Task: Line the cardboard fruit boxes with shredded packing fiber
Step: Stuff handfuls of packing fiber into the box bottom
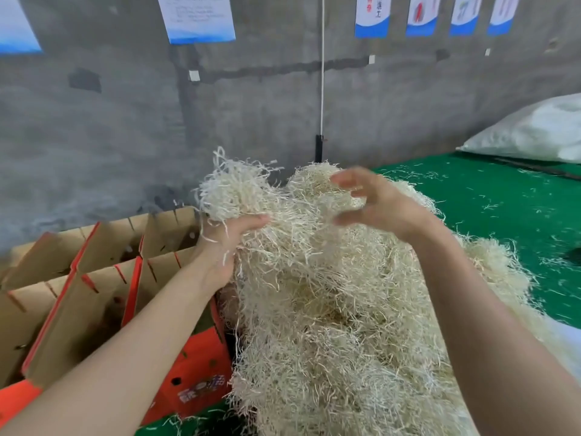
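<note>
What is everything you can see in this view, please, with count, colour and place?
shredded packing fiber: one pile, cream, centre
cardboard fruit boxes: count unclear, brown with orange-red outsides, left of the pile
green mat: one, green, under the pile, right
sack: one, white, far right on the mat
posters: six, white and blue, on the grey wall
cord: one, white, vertical on the wall
left hand: one, grips a tuft of fiber
right hand: one, fingers spread above the pile
</note>
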Action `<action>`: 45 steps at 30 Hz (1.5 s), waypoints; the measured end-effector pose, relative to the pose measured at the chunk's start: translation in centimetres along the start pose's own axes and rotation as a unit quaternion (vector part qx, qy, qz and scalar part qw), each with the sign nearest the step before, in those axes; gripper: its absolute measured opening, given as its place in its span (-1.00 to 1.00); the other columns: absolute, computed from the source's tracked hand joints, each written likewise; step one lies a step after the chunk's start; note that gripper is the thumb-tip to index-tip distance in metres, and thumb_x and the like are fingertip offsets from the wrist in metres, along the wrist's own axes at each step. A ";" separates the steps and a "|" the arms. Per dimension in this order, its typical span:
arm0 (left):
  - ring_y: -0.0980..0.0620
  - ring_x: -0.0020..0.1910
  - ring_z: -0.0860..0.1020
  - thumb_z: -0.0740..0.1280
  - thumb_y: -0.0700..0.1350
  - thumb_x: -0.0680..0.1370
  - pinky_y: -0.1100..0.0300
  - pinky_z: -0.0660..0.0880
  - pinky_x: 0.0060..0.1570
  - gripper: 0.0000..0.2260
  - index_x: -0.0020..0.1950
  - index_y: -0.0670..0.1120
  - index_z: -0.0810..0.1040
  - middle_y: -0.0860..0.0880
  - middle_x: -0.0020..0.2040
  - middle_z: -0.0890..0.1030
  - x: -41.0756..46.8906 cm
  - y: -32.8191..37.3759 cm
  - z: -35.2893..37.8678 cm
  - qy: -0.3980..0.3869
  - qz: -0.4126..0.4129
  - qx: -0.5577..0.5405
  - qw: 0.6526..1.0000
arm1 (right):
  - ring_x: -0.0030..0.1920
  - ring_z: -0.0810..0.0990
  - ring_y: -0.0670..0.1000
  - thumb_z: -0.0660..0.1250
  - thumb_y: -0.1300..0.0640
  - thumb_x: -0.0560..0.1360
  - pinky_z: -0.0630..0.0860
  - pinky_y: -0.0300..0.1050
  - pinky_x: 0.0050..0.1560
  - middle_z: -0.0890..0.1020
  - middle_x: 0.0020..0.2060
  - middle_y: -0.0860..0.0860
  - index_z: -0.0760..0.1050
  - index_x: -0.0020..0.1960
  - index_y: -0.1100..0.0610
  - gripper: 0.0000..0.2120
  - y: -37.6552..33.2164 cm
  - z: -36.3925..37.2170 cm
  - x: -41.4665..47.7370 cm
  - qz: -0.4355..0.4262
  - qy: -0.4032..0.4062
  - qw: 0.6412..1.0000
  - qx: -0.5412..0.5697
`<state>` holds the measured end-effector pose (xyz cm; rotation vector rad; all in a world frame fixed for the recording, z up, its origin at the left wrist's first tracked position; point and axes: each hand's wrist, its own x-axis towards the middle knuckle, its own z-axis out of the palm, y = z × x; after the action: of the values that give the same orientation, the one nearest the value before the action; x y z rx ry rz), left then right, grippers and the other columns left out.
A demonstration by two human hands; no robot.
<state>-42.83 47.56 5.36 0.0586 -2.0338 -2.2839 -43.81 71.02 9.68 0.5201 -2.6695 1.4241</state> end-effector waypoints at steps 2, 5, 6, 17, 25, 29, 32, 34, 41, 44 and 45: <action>0.20 0.30 0.32 0.38 -0.43 0.34 0.38 0.17 0.27 -0.57 0.09 -0.03 0.61 0.04 0.26 0.48 -0.4 0.2 -0.6 -0.011 0.011 -0.040 0.999 | 0.48 0.03 0.02 0.52 0.09 0.32 0.09 0.09 0.44 0.06 0.50 -0.08 -0.01 0.50 -0.12 -0.06 1.3 1.3 -0.5 0.022 -0.121 0.979 -0.163; 0.09 0.17 0.44 0.45 -0.13 0.22 0.12 0.35 0.22 -0.87 -0.31 0.08 0.70 0.15 0.05 0.58 -1.5 0.9 0.3 -0.025 -0.023 -0.103 0.994 | 0.49 -0.13 0.00 0.51 0.07 0.33 -0.01 0.14 0.47 -0.22 0.50 -0.07 -0.24 0.52 -0.03 0.08 2.4 3.6 -0.5 0.007 -0.138 0.963 -0.232; 0.08 0.11 0.50 0.46 -0.06 0.19 0.09 0.42 0.16 -0.90 -0.32 0.05 0.70 0.10 0.05 0.62 -1.7 1.0 0.3 -0.050 -0.042 -0.097 0.993 | 0.46 0.03 -0.08 0.49 0.14 0.35 0.11 0.05 0.46 -0.10 0.51 -0.02 -0.14 0.52 0.00 0.00 2.6 3.6 -0.3 -0.003 -0.126 0.976 -0.179; -0.16 0.29 0.42 0.50 -0.03 0.20 -0.04 0.38 0.21 -0.54 0.06 -0.11 0.56 -0.12 0.25 0.53 -1.5 -5.2 1.3 -0.021 -0.162 -0.028 0.986 | 0.05 0.51 -0.15 0.46 0.01 0.13 0.37 -0.12 0.09 0.50 0.11 -0.09 0.45 0.20 -0.21 -0.35 3.2 -1.1 -0.9 0.017 -0.136 0.977 0.162; -0.08 -0.31 0.51 0.26 -0.34 0.48 0.11 0.43 -0.36 -0.87 -0.23 -0.22 0.54 -0.15 -0.23 0.54 -1.3 -5.6 0.8 0.032 -0.181 -0.096 0.978 | 0.50 -0.01 0.08 0.50 0.12 0.33 0.00 0.15 0.45 -0.04 0.52 -0.05 -0.19 0.52 -0.10 0.05 6.8 5.0 -1.7 0.127 -0.190 0.968 -0.104; -0.07 -0.38 0.55 0.20 -0.34 0.50 0.20 0.48 -0.47 -0.89 -0.15 -0.26 0.51 -0.18 -0.23 0.54 -1.5 -5.5 -0.2 0.035 -0.173 -0.173 0.969 | 0.42 0.25 0.11 0.44 0.10 0.39 0.21 0.03 0.37 0.23 0.45 0.06 0.10 0.49 0.09 -0.21 6.7 6.2 -2.6 0.116 -0.200 0.961 -0.151; -0.09 -0.12 0.52 0.34 -0.34 0.45 0.16 0.45 -0.29 -0.89 -0.05 -0.25 0.56 -0.19 -0.02 0.58 -2.2 -6.5 -0.9 0.036 -0.180 -0.010 0.983 | 0.06 0.59 0.14 0.39 0.18 0.44 0.54 0.00 0.08 0.59 0.07 0.19 0.44 0.21 0.10 -0.65 4.6 4.8 -2.3 0.055 -0.045 0.994 -0.079; -0.13 0.02 0.55 0.45 -0.32 0.39 0.12 0.54 -0.14 -0.67 0.14 -0.24 0.53 -0.20 0.09 0.59 -2.7 -7.6 -1.0 0.053 -0.165 0.092 0.981 | -0.14 0.63 0.14 0.42 0.17 0.43 0.60 0.09 -0.06 0.63 -0.11 0.18 0.49 0.00 -0.04 -0.79 2.5 2.9 -1.9 0.009 0.061 0.997 0.049; 0.02 -0.12 0.63 0.46 -0.30 0.31 0.25 0.52 -0.19 -0.91 -0.37 -0.14 0.68 -0.11 -0.18 0.67 -3.6 -6.6 -2.6 -0.127 -0.167 0.065 0.975 | -0.20 0.56 -0.08 0.50 0.22 0.35 0.50 -0.17 -0.28 0.50 -0.16 -0.08 0.35 0.23 0.03 -0.47 0.8 3.4 -0.1 0.023 0.115 0.991 0.069; -0.03 -0.31 0.63 0.48 -0.02 0.29 0.11 0.59 -0.29 -0.83 -0.27 -0.11 0.70 -0.10 -0.29 0.63 -3.3 -5.4 -3.3 -0.159 -0.167 -0.193 0.954 | -0.22 0.61 -0.02 0.45 0.21 0.40 0.55 -0.14 -0.27 0.60 -0.16 0.03 0.33 0.30 0.21 -0.47 1.4 3.0 0.5 0.081 0.151 0.962 0.211; -0.08 -0.23 0.64 0.38 0.07 0.39 0.05 0.60 -0.22 -0.72 -0.14 -0.13 0.70 -0.14 -0.19 0.66 -3.0 -5.2 -3.1 -0.152 -0.165 -0.240 0.944 | -0.28 0.59 -0.06 0.44 0.21 0.41 0.51 -0.20 -0.35 0.61 -0.11 0.05 0.32 0.32 0.25 -0.45 1.4 2.7 0.8 0.099 0.163 0.950 0.248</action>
<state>-39.81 45.34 -0.26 0.0154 -1.6081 -3.1144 -44.78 69.33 7.21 0.0230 -2.1478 2.0450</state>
